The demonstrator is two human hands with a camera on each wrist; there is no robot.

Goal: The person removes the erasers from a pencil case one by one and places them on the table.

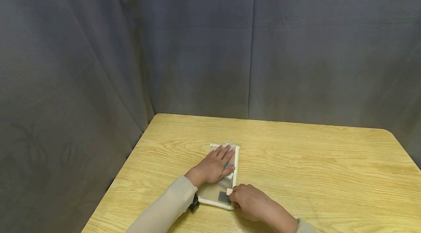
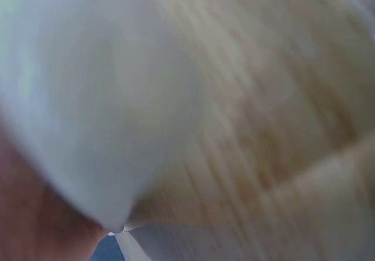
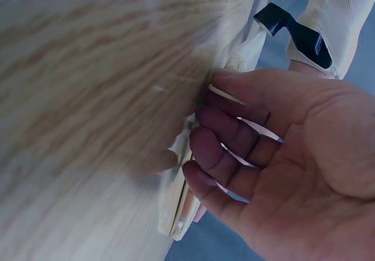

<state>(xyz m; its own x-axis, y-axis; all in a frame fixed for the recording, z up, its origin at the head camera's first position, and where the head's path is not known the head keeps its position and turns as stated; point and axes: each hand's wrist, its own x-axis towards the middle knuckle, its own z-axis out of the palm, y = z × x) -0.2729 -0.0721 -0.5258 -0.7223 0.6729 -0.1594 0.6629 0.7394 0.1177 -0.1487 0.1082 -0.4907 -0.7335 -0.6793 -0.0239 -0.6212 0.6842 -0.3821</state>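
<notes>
A flat rectangular see-through pouch [image 1: 210, 189] with a cream border lies on the wooden table. My left hand [image 1: 213, 167] rests flat on its upper part, fingers spread and straight, covering much of what is inside. At the pouch's near right corner my right hand [image 1: 251, 202] pinches a small pale tab [image 1: 229, 191] between thumb and curled fingers. Whether that tab belongs to the pouch I cannot tell. A dark grey patch [image 1: 224, 197] shows beside it. In the right wrist view the curled fingers [image 3: 208, 146] meet the pouch's edge [image 3: 176, 214]. The left wrist view is mostly blur.
The wooden table [image 1: 312, 163] extends to the right and behind the pouch. Grey curtains [image 1: 197, 42] hang at the back and along the left side. A black wrist strap [image 1: 194, 203] sits under the left forearm, close to the pouch's near left corner.
</notes>
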